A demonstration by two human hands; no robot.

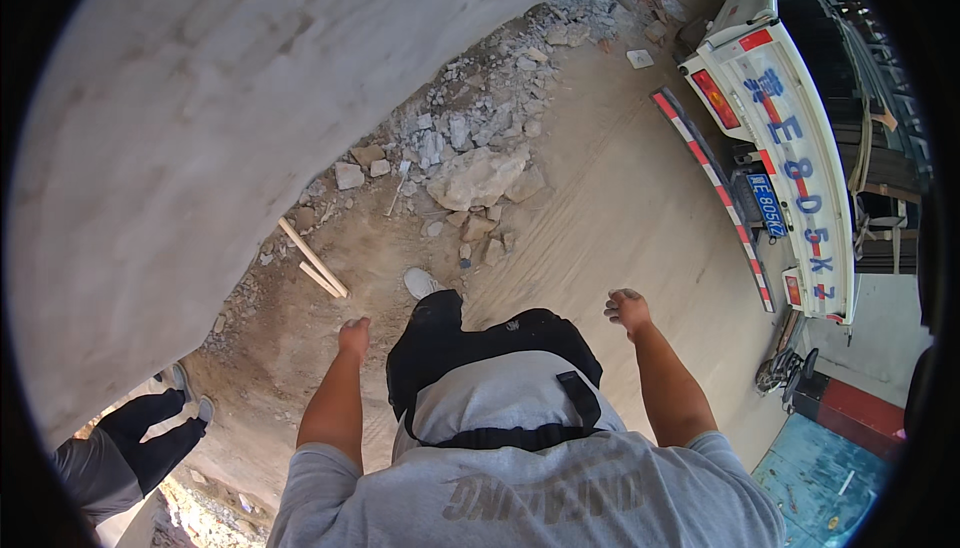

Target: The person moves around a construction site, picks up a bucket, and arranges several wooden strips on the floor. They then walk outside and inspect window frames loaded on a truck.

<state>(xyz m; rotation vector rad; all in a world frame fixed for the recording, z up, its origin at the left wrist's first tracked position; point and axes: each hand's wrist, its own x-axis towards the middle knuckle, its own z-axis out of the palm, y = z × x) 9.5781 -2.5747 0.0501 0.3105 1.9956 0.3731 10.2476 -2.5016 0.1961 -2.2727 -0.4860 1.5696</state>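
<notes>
Both my arms hang forward at either side of my body, over a dusty dirt floor (pixel 590 238). My left hand (pixel 354 336) is seen from above near my left side, its fingers mostly hidden, and nothing shows in it. Close to it, two pale wooden strips (pixel 312 258) lean by the wall's foot. My right hand (pixel 627 312) hangs over bare dirt with its fingers curled in and greyish at the tips. No object is visible in that hand. One light shoe (pixel 421 283) of mine shows ahead of my dark trousers (pixel 490 343).
A pale wall (pixel 200 148) runs along the left. Broken rubble (pixel 450 133) lies along its foot, with a large rock (pixel 480 178) ahead of me. A white truck (pixel 785 148) with a red-and-white striped bumper bar (pixel 715 193) stands at right. Another person (pixel 130 448) is at lower left.
</notes>
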